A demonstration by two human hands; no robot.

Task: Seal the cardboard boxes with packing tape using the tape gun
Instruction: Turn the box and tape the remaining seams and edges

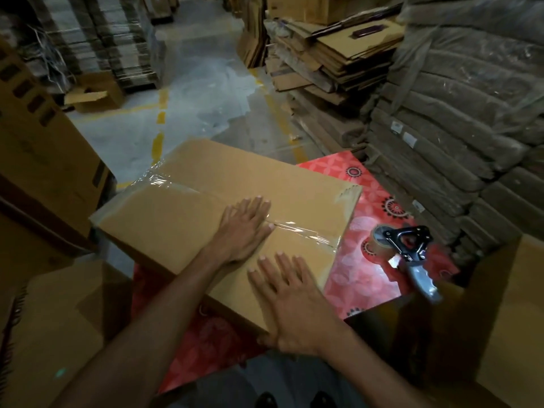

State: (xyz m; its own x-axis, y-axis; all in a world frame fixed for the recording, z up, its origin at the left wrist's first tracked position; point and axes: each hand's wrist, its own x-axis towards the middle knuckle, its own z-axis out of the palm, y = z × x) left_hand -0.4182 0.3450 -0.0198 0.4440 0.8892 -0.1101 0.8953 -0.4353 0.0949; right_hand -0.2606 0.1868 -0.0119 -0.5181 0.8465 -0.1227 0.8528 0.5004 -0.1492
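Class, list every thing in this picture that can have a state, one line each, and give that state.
cardboard box: flaps closed, clear tape along its centre seam.
tape gun: lying on the red mat, in no hand.
left hand: open, flat on the taped seam.
right hand: open, flat on the box top near its edge.
small box on the floor: flap open.
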